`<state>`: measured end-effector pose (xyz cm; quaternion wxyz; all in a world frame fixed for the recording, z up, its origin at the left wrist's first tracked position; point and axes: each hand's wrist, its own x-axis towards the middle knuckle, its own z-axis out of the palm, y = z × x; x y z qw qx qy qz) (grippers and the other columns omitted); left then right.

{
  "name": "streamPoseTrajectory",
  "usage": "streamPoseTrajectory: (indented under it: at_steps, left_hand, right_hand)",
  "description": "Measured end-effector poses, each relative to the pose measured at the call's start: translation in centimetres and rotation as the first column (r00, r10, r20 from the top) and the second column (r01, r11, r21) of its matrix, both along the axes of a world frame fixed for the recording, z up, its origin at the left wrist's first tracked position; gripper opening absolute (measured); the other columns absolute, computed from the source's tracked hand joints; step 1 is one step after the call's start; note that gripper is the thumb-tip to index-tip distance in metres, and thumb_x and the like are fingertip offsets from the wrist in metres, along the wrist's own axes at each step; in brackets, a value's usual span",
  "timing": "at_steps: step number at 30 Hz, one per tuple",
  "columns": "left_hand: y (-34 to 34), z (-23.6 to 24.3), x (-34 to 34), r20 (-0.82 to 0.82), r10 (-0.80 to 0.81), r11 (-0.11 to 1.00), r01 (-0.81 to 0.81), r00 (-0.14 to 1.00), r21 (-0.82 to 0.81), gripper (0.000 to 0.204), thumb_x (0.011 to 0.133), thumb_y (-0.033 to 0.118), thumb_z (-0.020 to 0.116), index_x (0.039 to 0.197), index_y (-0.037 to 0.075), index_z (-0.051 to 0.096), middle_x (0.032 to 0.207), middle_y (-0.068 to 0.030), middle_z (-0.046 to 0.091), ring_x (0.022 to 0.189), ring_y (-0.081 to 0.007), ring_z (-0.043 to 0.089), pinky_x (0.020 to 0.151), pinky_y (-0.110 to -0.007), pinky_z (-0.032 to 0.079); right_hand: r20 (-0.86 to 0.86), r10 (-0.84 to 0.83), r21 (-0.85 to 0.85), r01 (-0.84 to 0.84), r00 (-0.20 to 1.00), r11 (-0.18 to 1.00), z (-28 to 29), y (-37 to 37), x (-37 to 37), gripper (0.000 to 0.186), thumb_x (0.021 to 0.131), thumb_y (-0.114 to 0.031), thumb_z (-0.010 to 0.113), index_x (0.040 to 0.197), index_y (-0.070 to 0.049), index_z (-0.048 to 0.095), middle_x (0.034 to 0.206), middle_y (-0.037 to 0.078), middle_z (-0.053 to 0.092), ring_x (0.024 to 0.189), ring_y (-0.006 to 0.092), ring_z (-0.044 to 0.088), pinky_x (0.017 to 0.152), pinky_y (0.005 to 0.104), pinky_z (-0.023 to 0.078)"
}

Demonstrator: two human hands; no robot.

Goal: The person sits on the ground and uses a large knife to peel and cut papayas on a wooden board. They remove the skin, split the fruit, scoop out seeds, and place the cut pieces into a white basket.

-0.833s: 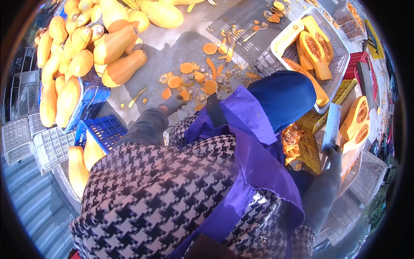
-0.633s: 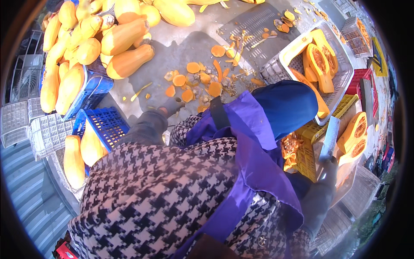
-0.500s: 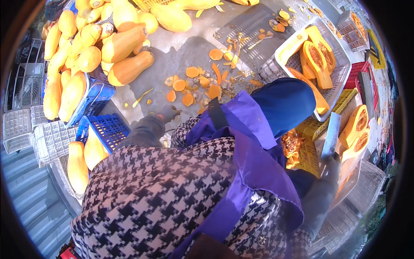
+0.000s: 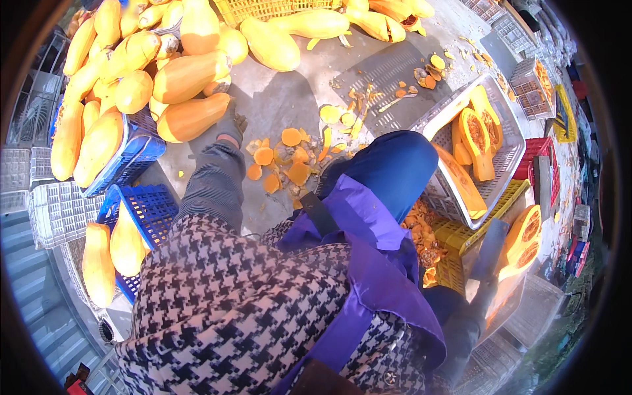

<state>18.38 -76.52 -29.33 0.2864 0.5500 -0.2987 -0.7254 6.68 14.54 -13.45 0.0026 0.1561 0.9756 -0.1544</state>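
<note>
Clearly, one squash (image 4: 191, 120) lies at the lower right of the pile (image 4: 135, 89), upper left of the frame. Its tip is right beside the left hand (image 4: 231, 126); how far that hand is open, or whether it grips, I cannot tell. At lower right, the right hand (image 4: 484, 289) is closed around one knife (image 4: 492, 245). Two halves (image 4: 525, 228) lie just beyond it; two whole squashes (image 4: 99, 264) sit by a blue crate (image 4: 150, 209), lower left.
</note>
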Motion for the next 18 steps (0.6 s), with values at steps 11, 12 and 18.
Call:
streamPoseTrajectory:
  at_steps: [11,12,18]
  left_hand:
    - [-13.9,2.8,-9.6,-0.522,0.377,0.913,-0.212,0.765,0.349,0.087,0.064,0.038,0.086,0.134,0.017,0.039,0.12,-0.008,0.058,0.099,-0.0303,0.06,0.079,-0.046,0.052]
    - [-13.5,2.9,-10.3,-0.538,0.468,0.877,-0.296,0.701,0.378,0.087,0.064,0.035,0.086,0.134,0.015,0.039,0.121,-0.0092,0.057,0.097,-0.0308,0.06,0.076,-0.046,0.053]
    - [-12.2,2.2,-12.0,-0.236,0.729,0.67,-0.74,0.643,0.052,0.084,0.061,0.02,0.087,0.13,0.006,0.041,0.116,-0.0128,0.056,0.084,-0.0331,0.062,0.061,-0.049,0.057]
  right_hand:
    - [-0.028,0.042,0.261,-0.033,0.999,0.965,9.3,-3.4,0.2,0.012,0.079,0.001,0.052,0.091,0.003,0.053,0.085,0.019,0.055,0.08,0.0326,0.055,0.077,0.0392,0.046]
    - [-0.043,0.048,0.322,-0.032,0.998,0.946,9.8,-3.6,0.3,0.013,0.078,0.0,0.052,0.091,0.003,0.053,0.084,0.019,0.055,0.08,0.0323,0.056,0.077,0.0392,0.046]
    - [-0.024,-0.051,0.396,0.057,0.998,0.916,11.4,-4.2,-0.1,0.015,0.078,-0.005,0.051,0.091,0.003,0.054,0.086,0.019,0.056,0.083,0.0329,0.058,0.078,0.0408,0.047]
